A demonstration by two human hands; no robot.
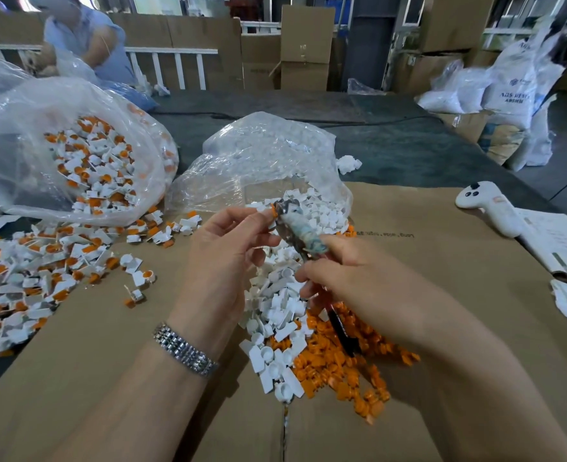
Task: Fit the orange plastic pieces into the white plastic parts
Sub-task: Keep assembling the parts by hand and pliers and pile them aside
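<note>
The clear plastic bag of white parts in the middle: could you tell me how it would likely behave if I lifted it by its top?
The clear plastic bag looks thin and crumpled, so probably floppy. Its mouth lies open toward the small white plastic parts, so more would likely spill out. It probably feels light.

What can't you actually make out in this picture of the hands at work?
- Head view: the small orange-and-white plastic piece pinched by the left hand; fingers cover it, so its fit is unclear.
- The tape-wrapped tool in the right hand: its tip is blurred, its handle hidden.
- Black print on the brown cardboard sheet: too small.
</note>
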